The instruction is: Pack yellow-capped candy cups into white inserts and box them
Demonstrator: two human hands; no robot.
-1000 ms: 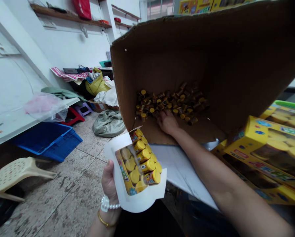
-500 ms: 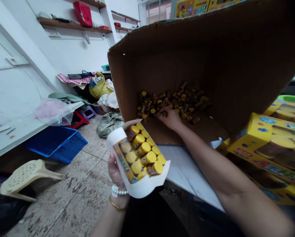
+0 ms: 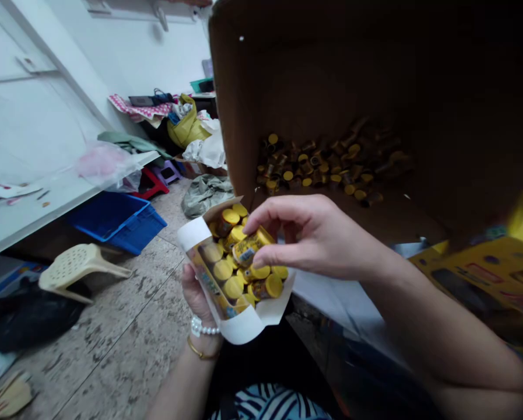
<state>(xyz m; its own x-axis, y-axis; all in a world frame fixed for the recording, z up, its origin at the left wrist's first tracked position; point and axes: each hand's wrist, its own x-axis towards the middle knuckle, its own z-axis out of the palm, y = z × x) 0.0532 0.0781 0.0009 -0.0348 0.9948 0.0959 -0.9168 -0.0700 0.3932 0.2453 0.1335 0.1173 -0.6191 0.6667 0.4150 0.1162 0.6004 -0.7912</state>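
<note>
My left hand (image 3: 195,294) grips from below a small white-edged carton (image 3: 237,324) filled with several yellow-capped little tubs. My right hand (image 3: 313,236) hovers over the carton's top and pinches one yellow-capped tub (image 3: 249,248) between thumb and fingers, right above the others. Behind the hands a big brown cardboard box (image 3: 331,76) lies on its side, with a heap of loose tubs (image 3: 326,166) at its back.
Yellow toy boxes (image 3: 488,262) lie at the right beside a white sheet (image 3: 326,291). On the left are a white counter (image 3: 29,204), a blue crate (image 3: 116,219), a cream plastic stool (image 3: 75,268), bags and a speckled floor (image 3: 125,344).
My right hand drew out of the big box with one tub and came back over the small carton. The camera tipped down and closer.
</note>
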